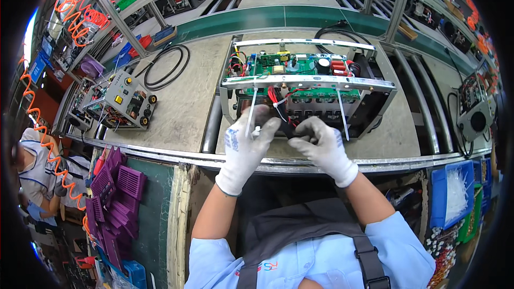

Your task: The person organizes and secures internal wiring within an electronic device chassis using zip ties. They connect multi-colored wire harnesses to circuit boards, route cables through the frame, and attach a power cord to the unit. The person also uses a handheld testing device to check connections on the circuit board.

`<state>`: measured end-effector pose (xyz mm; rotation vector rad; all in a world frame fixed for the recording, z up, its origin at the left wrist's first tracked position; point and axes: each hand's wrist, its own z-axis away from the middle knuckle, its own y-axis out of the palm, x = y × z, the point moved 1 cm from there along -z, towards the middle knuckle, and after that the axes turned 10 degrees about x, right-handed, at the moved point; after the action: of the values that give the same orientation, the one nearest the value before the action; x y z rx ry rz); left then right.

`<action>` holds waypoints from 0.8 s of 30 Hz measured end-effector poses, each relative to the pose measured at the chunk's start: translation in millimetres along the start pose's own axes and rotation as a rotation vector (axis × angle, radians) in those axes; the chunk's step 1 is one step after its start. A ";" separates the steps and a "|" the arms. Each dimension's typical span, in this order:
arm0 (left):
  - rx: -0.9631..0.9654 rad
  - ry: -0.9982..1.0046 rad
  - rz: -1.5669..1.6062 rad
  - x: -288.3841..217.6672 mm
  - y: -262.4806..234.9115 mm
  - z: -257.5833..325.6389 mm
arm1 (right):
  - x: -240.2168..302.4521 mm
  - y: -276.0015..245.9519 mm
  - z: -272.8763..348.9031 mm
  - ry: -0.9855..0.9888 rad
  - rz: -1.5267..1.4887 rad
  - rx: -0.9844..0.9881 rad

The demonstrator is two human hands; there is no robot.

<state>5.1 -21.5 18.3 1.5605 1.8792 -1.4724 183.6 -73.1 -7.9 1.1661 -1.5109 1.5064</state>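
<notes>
An open metal-framed electrical unit (309,81) stands before me, a green circuit board (289,64) in its top. White cable ties (342,115) hang from its near rail. At the unit's front my left hand (247,142), in a white glove, is closed beside a hanging tie; a small white piece shows at its fingers, too small to name. My gloved right hand (323,147) curls its fingers against a dark sleeved cable (285,124) running down between the hands. Above them a bundle of red and black wires (274,97) is bound by a white tie.
Another unit (122,99) and a coiled black cable (170,67) are at the left. Purple plastic panels (115,192) lie lower left; a blue bin (452,195) of white ties stands lower right. Metal rollers (423,101) flank the board. A person (40,166) is at the far left.
</notes>
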 end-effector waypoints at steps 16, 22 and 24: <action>-0.042 -0.169 -0.647 54.4 -55.1 0.0 | -8.6 30.3 -27.8 -0.219 0.561 -0.363; 0.039 -0.341 -0.588 70.6 -35.0 -17.1 | 13.3 14.8 -37.0 -0.183 0.835 -0.093; -0.038 -0.306 -0.586 73.3 -21.7 -2.3 | -7.0 17.6 -30.0 -0.299 0.713 -0.202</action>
<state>-39.8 23.6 -24.0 0.7252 2.2503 -1.7579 166.2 -44.0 -18.3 0.7858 -2.3978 1.5957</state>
